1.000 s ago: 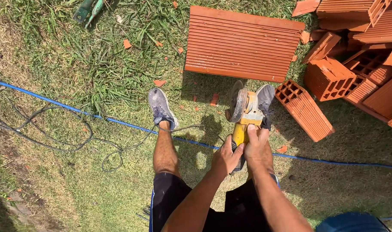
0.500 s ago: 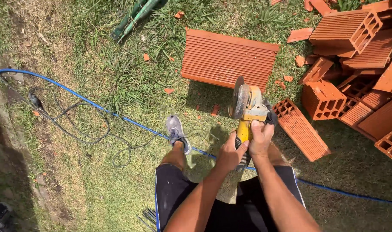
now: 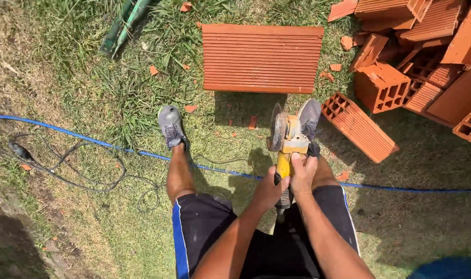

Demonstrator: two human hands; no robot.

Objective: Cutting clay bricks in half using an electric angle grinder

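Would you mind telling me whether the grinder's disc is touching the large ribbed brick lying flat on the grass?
Apart. The head view shows grass and shadow between the angle grinder's disc and the large ribbed brick.

Your hands (image 3: 289, 181) cover most of the yellow grinder's (image 3: 287, 142) handle, and its body hides much of your right shoe (image 3: 310, 118). The picture's top and right edges cut off the brick pile (image 3: 426, 57), and the green pole (image 3: 124, 23) runs out at the top. The blue shape (image 3: 450, 268) in the bottom right corner is too cropped to tell.

Harsh, sharp sunlight, hard dark shadows on grass (image 3: 90, 77), slight wide-angle edge distortion.
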